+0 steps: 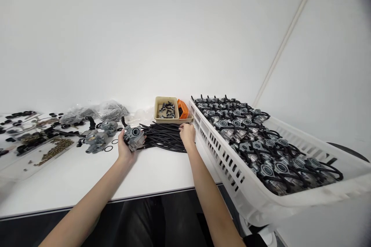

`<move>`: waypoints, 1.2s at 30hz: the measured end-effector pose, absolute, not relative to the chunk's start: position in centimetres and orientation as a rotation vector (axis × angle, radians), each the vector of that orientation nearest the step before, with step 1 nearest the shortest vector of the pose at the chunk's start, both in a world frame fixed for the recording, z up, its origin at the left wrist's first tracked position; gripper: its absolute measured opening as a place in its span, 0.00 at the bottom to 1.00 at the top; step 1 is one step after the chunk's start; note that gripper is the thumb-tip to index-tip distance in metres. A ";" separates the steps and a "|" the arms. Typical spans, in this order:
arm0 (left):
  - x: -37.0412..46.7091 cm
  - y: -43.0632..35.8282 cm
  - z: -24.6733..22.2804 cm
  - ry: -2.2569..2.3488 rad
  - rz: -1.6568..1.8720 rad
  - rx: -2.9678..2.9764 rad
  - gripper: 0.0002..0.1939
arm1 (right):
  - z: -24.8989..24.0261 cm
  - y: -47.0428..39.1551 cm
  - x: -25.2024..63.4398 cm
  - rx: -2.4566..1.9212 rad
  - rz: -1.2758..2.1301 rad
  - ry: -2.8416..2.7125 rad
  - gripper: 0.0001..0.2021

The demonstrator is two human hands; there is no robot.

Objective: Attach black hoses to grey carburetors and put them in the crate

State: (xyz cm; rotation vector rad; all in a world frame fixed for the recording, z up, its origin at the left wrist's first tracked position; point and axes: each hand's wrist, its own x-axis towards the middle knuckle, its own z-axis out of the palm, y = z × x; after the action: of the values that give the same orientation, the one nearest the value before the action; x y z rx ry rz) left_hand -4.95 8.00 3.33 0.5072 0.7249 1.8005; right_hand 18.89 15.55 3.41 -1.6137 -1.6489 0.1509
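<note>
A grey metal carburetor (134,134) with a clear-looking lower bowl is gripped in my left hand (125,147), just above the white table. To its right lies a bundle of black rubber hoses (164,136), side by side. At the far right end of that bundle is my right hand (187,132), its fingers pinched together at the hose tips; whether one hose is between them is too small to be sure. Left of my left hand, more carburetors (95,141) sit on the table, with two black O-rings (108,148) close by.
A white crate (232,162) full of carburetors with hoses stands at right. Behind the hoses are a beige tray (166,118) of small parts and an orange basket (182,109). Plastic bags (111,110), black parts and a container of brass fittings (56,150) lie at left.
</note>
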 end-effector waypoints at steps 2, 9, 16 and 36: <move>-4.9 8.2 3.0 0.745 1.824 0.502 0.17 | 3.9 15.3 18.7 -1.497 0.082 -1.620 0.09; -4.8 8.6 1.8 0.817 1.877 0.507 0.15 | 5.7 13.6 18.0 -1.117 0.166 -1.359 0.12; -4.7 8.6 1.8 0.797 1.817 0.462 0.17 | 6.4 12.8 17.8 -0.953 0.196 -1.183 0.13; -4.8 8.6 2.1 0.834 1.744 0.567 0.20 | 5.7 13.9 15.8 -0.458 1.361 -0.942 0.15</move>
State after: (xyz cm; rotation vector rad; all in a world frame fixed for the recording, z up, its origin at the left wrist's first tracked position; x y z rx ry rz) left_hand -4.84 8.56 2.13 0.5674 0.8336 1.7437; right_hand 15.85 13.88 5.73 -0.4584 -0.9416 1.3608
